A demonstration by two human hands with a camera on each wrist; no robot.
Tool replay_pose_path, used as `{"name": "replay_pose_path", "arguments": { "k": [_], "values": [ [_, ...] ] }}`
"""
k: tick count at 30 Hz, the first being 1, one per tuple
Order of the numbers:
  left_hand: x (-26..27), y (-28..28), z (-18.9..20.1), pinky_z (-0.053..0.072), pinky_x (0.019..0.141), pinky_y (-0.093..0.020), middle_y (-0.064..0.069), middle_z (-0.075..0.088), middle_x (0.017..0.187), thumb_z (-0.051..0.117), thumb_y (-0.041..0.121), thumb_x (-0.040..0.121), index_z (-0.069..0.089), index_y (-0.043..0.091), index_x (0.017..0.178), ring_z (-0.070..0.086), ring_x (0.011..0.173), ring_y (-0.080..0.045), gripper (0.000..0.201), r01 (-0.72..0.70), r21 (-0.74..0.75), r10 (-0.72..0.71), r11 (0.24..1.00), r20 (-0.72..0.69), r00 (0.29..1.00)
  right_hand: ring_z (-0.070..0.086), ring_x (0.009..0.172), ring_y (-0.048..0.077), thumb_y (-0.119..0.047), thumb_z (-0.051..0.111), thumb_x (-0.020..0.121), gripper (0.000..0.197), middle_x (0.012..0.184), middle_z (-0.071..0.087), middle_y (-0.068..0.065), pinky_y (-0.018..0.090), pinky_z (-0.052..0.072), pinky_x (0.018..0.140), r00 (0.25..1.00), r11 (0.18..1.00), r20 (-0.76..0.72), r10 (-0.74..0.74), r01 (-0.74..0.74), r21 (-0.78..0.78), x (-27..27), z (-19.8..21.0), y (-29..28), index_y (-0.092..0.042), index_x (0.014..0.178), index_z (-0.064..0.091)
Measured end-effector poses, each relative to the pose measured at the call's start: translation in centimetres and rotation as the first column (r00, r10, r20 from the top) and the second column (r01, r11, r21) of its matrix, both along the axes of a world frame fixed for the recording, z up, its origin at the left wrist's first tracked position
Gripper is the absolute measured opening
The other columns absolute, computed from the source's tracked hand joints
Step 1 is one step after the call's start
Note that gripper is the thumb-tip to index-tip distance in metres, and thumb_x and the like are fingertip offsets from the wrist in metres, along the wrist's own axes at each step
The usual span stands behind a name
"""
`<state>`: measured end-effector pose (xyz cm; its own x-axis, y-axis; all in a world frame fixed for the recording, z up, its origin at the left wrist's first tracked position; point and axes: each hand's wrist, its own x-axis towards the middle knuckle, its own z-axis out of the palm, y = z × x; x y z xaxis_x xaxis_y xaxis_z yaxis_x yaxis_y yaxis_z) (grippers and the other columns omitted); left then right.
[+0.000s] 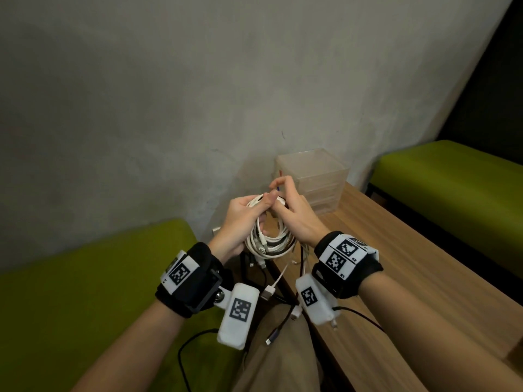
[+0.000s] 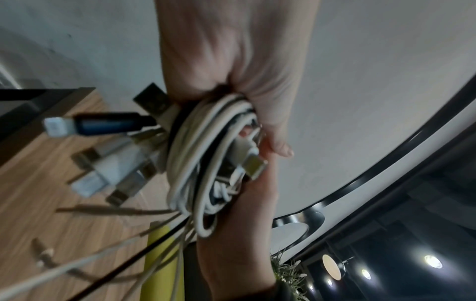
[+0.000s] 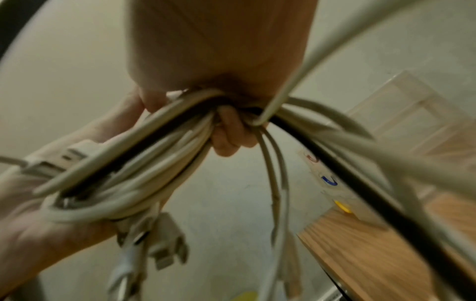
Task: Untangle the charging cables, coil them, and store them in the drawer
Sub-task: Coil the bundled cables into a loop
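A coil of white and black charging cables (image 1: 268, 239) hangs in the air in front of me. My left hand (image 1: 240, 222) grips its left side, thumb laid over the top. My right hand (image 1: 291, 210) holds the top right of the coil with curled fingers. Loose cable ends with plugs (image 1: 268, 292) dangle below toward my lap. The left wrist view shows the coil (image 2: 206, 163) wrapped in the left hand's fingers, several plugs sticking out. Seen from the right wrist, the cable bundle (image 3: 144, 163) runs under curled fingers. A clear plastic drawer unit (image 1: 314, 179) stands on the wooden table (image 1: 396, 278) against the wall, drawers closed.
Green cushioned benches lie at my left (image 1: 85, 292) and far right (image 1: 452, 179). A grey wall (image 1: 198, 94) rises right behind the drawer unit. The table's near edge sits beside my right knee.
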<state>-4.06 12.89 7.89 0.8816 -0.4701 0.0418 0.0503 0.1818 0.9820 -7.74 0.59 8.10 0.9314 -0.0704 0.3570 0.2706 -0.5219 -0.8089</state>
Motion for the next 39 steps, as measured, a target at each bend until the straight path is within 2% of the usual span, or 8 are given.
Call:
{"name": "replay_pose_path", "arguments": {
  "k": [6,10,15,19,30,32,35,39],
  "values": [
    [-0.1,-0.5,0.1,0.042,0.042,-0.022,-0.006,0.053,0.052,0.068,0.04,0.072,0.066,0.005,0.08,0.046,0.044,-0.011,0.036,-0.109,-0.109,0.114,0.988,0.04,0.993,0.059,0.075,0.011,-0.054,0.045,0.08,0.044,0.08,0.063,0.0,0.026,0.046,0.071,0.997,0.984,0.071,-0.022,0.009,0.175,0.0,-0.9,-0.2,-0.017,0.104,0.048],
    [1.2,-0.3,1.1,0.035,0.032,-0.013,0.006,0.044,0.044,0.058,0.025,0.087,0.061,0.01,0.076,0.035,0.033,-0.001,0.02,-0.245,-0.303,0.216,0.921,-0.127,0.968,0.053,0.057,0.021,-0.041,0.056,0.081,0.04,0.071,0.056,0.006,0.026,0.045,0.049,1.0,0.915,0.006,-0.004,0.001,0.403,-0.4,-2.0,-0.1,-0.007,0.102,0.057],
    [0.5,-1.3,1.0,0.031,0.035,-0.016,0.008,0.03,0.04,0.056,0.028,0.089,0.058,0.012,0.07,0.029,0.035,-0.003,0.024,-0.337,-0.442,0.263,0.831,-0.221,0.939,0.061,0.103,0.013,-0.034,0.064,0.079,0.03,0.107,0.065,-0.004,0.031,0.048,0.092,0.999,0.898,0.021,-0.026,0.014,0.44,-0.1,-2.1,1.4,-0.033,0.107,0.055],
    [0.5,-1.3,0.0,0.037,0.041,-0.017,0.008,0.033,0.043,0.046,0.034,0.093,0.059,0.013,0.08,0.035,0.04,-0.005,0.029,-0.241,-0.335,0.201,0.911,-0.15,0.968,0.06,0.098,0.013,-0.005,0.057,0.084,0.029,0.105,0.064,0.002,0.029,0.047,0.088,0.996,0.901,0.015,-0.086,0.071,0.428,0.2,-1.9,1.0,-0.022,0.108,0.054],
    [1.1,0.0,-1.6,0.052,0.08,-0.03,0.004,0.072,0.086,0.068,0.055,0.07,0.067,0.021,0.093,0.066,0.084,-0.01,0.041,-0.174,0.026,0.169,0.984,0.143,0.975,0.058,0.098,0.021,-0.019,0.049,0.079,0.029,0.101,0.064,0.003,0.043,0.046,0.09,0.989,0.987,-0.104,-0.109,0.12,0.111,0.1,-1.7,-0.5,-0.014,0.107,0.056],
    [1.6,0.4,-0.9,0.051,0.069,-0.021,0.009,0.071,0.075,0.072,0.043,0.072,0.068,0.022,0.084,0.064,0.072,0.0,0.024,-0.184,0.097,0.159,0.978,0.221,0.962,0.057,0.097,0.023,-0.016,0.05,0.08,0.028,0.1,0.064,0.005,0.042,0.046,0.087,0.989,0.994,-0.109,-0.096,0.101,0.035,0.0,-1.6,-0.9,-0.013,0.107,0.056],
    [2.9,1.0,-0.8,0.051,0.077,-0.019,0.008,0.068,0.097,0.078,0.05,0.059,0.061,0.027,0.104,0.064,0.086,-0.001,0.054,-0.06,0.25,-0.005,0.966,0.253,0.967,0.057,0.094,0.025,-0.02,0.054,0.083,0.02,0.095,0.064,0.007,0.036,0.044,0.078,0.986,0.989,-0.154,-0.06,0.038,-0.146,-0.1,-1.7,-1.6,-0.012,0.101,0.054],
    [2.4,1.1,-0.9,0.053,0.07,-0.027,0.0,0.072,0.083,0.077,0.035,0.068,0.069,0.023,0.086,0.067,0.074,-0.01,0.022,0.088,0.427,-0.216,0.9,0.263,0.94,0.062,0.084,0.019,-0.019,0.062,0.075,0.022,0.088,0.068,0.006,0.034,0.049,0.073,0.986,0.974,-0.165,-0.025,-0.014,-0.227,-0.5,-1.2,-1.5,-0.01,0.095,0.062]
  ]
}}
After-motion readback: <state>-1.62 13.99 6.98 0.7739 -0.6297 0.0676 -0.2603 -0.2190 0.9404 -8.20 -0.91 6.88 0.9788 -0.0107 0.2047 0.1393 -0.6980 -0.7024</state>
